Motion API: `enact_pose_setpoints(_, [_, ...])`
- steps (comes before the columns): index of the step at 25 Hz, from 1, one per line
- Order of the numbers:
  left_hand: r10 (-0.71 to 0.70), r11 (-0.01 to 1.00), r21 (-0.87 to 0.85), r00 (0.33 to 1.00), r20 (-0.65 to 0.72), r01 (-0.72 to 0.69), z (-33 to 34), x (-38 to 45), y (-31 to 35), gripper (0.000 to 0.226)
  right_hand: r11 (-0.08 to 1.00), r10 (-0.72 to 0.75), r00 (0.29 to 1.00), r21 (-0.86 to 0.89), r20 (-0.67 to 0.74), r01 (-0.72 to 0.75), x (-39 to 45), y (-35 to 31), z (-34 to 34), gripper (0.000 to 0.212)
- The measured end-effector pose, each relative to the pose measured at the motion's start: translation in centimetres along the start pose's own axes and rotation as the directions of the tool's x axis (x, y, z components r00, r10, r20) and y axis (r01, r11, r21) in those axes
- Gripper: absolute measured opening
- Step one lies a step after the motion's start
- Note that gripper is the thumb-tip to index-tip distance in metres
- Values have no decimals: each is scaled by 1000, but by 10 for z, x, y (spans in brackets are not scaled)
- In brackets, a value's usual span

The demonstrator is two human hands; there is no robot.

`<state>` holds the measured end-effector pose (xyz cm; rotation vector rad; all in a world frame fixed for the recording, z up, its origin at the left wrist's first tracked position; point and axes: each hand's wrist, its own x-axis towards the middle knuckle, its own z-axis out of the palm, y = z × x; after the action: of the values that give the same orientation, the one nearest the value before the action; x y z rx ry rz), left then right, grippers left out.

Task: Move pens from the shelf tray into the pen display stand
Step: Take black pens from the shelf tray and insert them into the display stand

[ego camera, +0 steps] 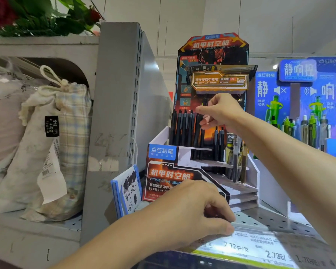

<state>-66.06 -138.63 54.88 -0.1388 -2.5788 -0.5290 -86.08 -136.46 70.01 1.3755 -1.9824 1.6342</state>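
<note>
Perforated grey metal makes up the shelf (275,220), and the left hand (192,212) rests nearest on its front edge, forearm coming up from the lower left, palm down. Its fingers (224,218) are curled, tips pressed on the shelf lip just above the price label (246,247); whether they hold anything under them cannot be told. Just beyond those fingers stands the pen display stand (182,171), stepped cardboard with a red and black front panel partly covered by the knuckles. Farther back, the right hand (219,113) reaches in from the right, arm stretched across the frame, wrist bent down. Its thumb and fingers pinch a black pen (204,102), upright, over the stand's top tier; most of the barrel is hidden behind the fingers. Left of the fingertips a row of black pens (182,127) stands upright in that tier; below them, more dark pens sit lower down. Right of the arm, a blue display (295,90) is blurred.
</note>
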Motion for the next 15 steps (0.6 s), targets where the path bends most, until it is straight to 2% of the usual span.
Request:
enact_pose_setpoints(6, [-37,998,-51,999,-29,35,3,3,-1,13,998,-15,995,-67,94,21,5,1,-2,28])
enact_pose_setpoints(10, [-48,996,-82,998,-47,44,6,0,-2,12,992,16,990,-127,141,2,4,9,3,43])
enact_pose_setpoints(15, [-68,988,-140,996,-66,58,9,-2,-5,10,994,85,960,-86,267,-64,3,5,6,24])
